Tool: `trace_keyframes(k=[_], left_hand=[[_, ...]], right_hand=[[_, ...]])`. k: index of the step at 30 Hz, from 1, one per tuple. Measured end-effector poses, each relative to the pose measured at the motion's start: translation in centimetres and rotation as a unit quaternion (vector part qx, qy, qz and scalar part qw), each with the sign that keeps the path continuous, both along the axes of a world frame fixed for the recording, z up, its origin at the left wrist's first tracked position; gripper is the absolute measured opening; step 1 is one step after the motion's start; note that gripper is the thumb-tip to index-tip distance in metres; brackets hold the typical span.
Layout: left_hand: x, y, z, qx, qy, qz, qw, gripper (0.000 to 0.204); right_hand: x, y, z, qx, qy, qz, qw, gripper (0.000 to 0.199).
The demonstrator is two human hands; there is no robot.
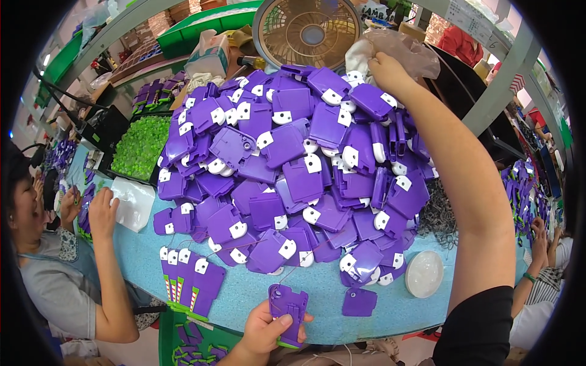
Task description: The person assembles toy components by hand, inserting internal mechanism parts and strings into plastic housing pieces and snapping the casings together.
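Note:
In my left hand (264,332), near the front edge of the table, is a purple plastic casing (288,308) with its ribbed inner side up and a green lower end. My thumb presses on its face, and a thin wire runs from its top. My right arm stretches over the far right of a big heap of purple casings (287,146) with white corner pieces. There my right hand (387,70) has its fingers curled beside a white cloth (359,56) and a clear plastic bag (406,52); what they hold is hidden.
Several purple pieces with striped strips and green ends (207,287) lie at left. A white dish (424,274) and dark wire loops (439,210) are at right. Behind stands a fan (311,33). A tray of green parts (141,146) and a seated person (67,287) are left.

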State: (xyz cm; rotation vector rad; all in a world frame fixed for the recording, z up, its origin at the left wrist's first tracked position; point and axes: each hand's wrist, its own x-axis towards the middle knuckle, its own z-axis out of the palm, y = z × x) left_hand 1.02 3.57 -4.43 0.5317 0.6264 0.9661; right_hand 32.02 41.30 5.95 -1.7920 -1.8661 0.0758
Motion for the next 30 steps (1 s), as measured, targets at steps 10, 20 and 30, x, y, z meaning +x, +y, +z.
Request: trace_keyframes(k=[10, 20, 30], left_hand=[[0.5, -0.1, -0.4, 0.017, 0.011, 0.016, 1.000, 0.025], [1.5, 0.6, -0.2, 0.062, 0.072, 0.092, 0.991, 0.025], [4.4, -2.5, 2.7, 0.042, 0.088, 0.043, 0.994, 0.022]], right_hand=[[-0.6, -3.1, 0.9, 0.012, -0.039, -0.034, 0.999, 0.040], [7.4, -17.7, 4.3, 0.020, -0.003, 0.123, 0.992, 0.030], [10.8, -38.9, -5.6, -0.016, 0.074, -0.163, 0.984, 0.017]])
